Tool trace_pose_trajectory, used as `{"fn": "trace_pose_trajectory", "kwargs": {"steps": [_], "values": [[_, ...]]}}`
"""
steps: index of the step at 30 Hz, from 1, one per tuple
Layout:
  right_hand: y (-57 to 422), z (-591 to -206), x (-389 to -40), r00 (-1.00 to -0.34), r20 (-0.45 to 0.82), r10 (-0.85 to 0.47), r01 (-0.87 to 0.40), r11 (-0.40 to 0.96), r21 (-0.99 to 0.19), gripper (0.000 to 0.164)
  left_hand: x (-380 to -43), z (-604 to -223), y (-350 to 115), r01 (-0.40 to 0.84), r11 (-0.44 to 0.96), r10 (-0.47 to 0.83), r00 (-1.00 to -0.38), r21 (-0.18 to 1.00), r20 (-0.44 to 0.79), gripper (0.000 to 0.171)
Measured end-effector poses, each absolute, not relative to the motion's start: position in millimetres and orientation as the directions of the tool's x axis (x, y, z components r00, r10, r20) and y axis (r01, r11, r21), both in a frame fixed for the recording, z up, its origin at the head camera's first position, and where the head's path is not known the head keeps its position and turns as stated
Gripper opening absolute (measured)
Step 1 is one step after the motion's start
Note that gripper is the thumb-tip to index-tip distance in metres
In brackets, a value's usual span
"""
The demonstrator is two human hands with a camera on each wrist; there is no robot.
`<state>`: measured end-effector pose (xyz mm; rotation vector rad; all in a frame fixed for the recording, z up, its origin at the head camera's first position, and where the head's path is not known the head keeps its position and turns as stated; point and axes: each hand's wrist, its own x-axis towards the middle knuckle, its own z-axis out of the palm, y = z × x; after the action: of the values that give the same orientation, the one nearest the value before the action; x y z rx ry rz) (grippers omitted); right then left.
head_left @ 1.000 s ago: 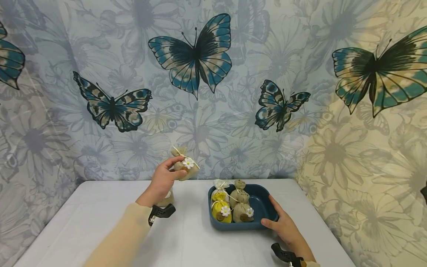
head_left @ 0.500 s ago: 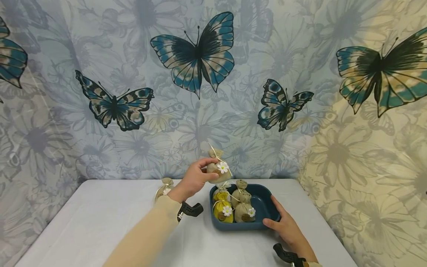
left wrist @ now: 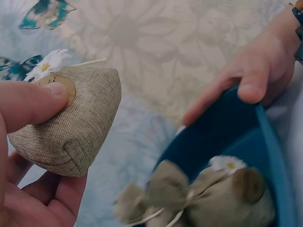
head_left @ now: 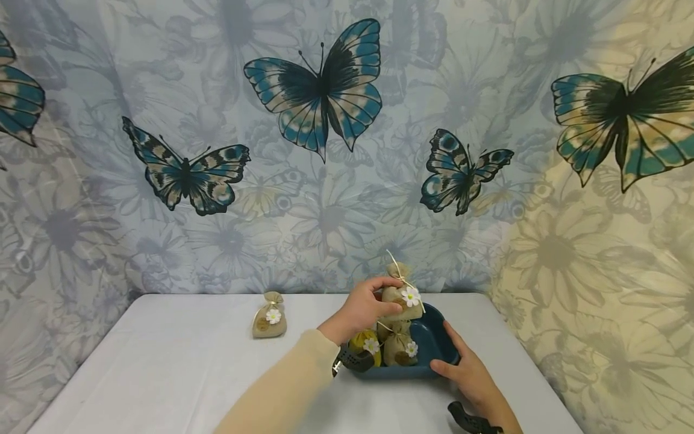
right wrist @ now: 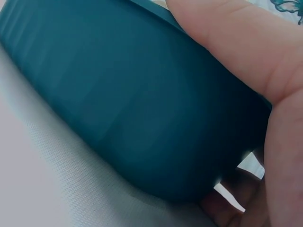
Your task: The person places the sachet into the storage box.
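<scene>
My left hand point(head_left: 364, 306) pinches a beige burlap sachet point(head_left: 408, 310), thumb on its round wooden tag, above the blue tub point(head_left: 432, 337). A white daisy and a pale cord decorate the sachet, whose bottom corner point(left wrist: 97, 109) faces the left wrist view. My right hand point(head_left: 470, 367) grips the tub's right end, thumb over the rim and fingers around the outside. Inside the tub, a yellow sachet point(head_left: 359, 341) and beige sachets point(head_left: 394, 351) stand on the left side. My left hand and wrist cover part of them.
Another beige sachet point(head_left: 268, 327) with a daisy stands on the white-covered table point(head_left: 179, 361), left of the tub. A butterfly-print cloth point(head_left: 325, 229) hangs behind the table. Black wrist mounts point(head_left: 355, 358) sit on both wrists, the left one close to the tub's near rim.
The left hand has carried its sachet rightward from the table's left half to over the tub, uncovering the sachet left standing there. My right hand keeps its hold on the tub.
</scene>
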<state>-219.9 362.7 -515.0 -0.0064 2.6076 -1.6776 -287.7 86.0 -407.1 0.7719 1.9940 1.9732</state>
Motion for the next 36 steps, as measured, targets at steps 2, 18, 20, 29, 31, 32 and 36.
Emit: {"fn": "trace_pose_trajectory", "kwargs": {"steps": [2,18,20,29,31,32,36], "values": [[362.2,-514.9,-220.8,-0.999,-0.024,-0.036,0.007,0.408,-0.913,0.095,-285.5,-410.3,95.2,0.196,-0.044,0.524,-0.83,0.98,0.19,0.04],[361.0,-515.0,-218.3,-1.0,-0.016,-0.022,0.008,0.348,-0.937,0.093,-279.8,-449.3,146.3,0.22,0.101,0.516,-0.845,0.97,0.137,0.037],[362.2,-515.2,-218.3,-1.0,-0.008,-0.022,0.0,0.359,-0.933,0.093,-281.4,-450.8,149.7,0.226,0.135,0.504,-0.854,0.965,0.129,0.037],[363.9,-517.3,-218.7,-1.0,-0.004,-0.03,-0.007,0.358,-0.934,0.092,-292.8,-460.9,155.2,0.261,0.216,0.512,-0.851,0.941,0.119,0.037],[364.0,-517.7,-218.1,-1.0,-0.006,-0.027,-0.004,0.358,-0.934,0.092,-294.4,-462.6,156.0,0.265,0.226,0.514,-0.85,0.937,0.117,0.036],[364.0,-517.8,-218.1,-1.0,-0.007,-0.029,-0.004,0.353,-0.936,0.091,-294.9,-463.1,156.4,0.267,0.232,0.513,-0.851,0.936,0.116,0.036],[363.3,-517.9,-219.0,-0.999,-0.005,-0.032,-0.006,0.313,-0.95,0.089,-295.7,-461.1,158.6,0.3,0.265,0.507,-0.852,0.916,0.133,0.034]]}}
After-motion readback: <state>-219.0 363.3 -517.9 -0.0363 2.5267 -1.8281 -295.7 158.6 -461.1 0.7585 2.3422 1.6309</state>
